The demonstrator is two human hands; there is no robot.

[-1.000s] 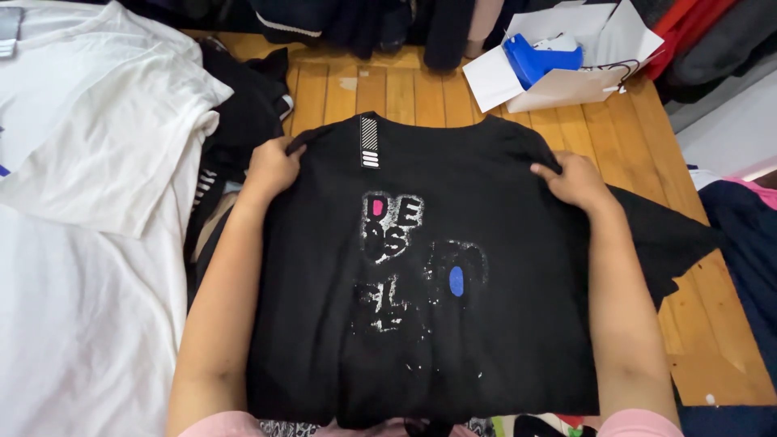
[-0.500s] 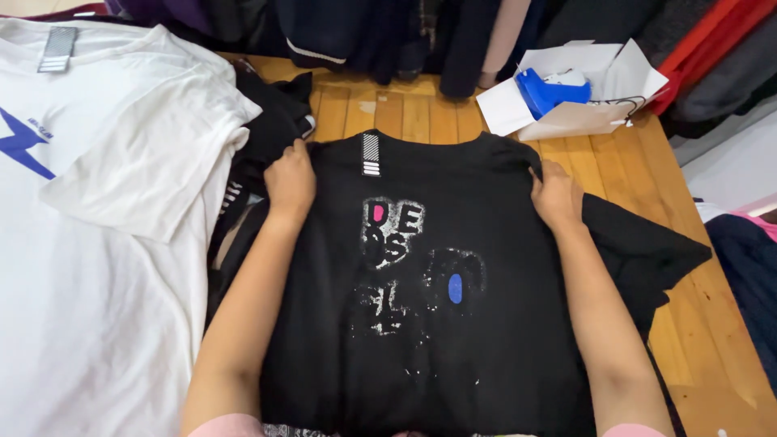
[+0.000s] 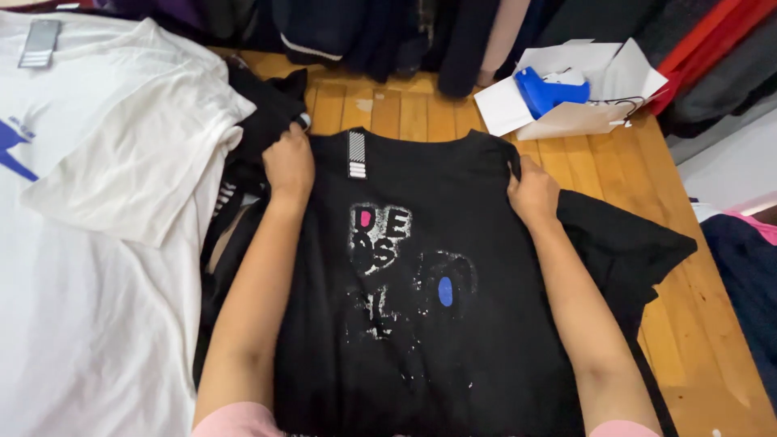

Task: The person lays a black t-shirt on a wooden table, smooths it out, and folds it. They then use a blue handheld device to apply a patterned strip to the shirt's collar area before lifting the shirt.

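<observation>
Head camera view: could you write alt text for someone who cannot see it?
Two bare hands, left hand and right hand, grip the shoulders of a black printed T-shirt spread on a wooden table. A white T-shirt lies left; a blue tagging gun sits in a white box behind.

t-shirt (image 3: 421, 307) on table (image 3: 688, 324) | second shirt (image 3: 89, 243) left | box (image 3: 566, 105) behind-right

Black printed T-shirt (image 3: 421, 291) on wooden table (image 3: 647, 194), left hand (image 3: 289, 164), right hand (image 3: 530, 193) gripping its shoulders
</observation>
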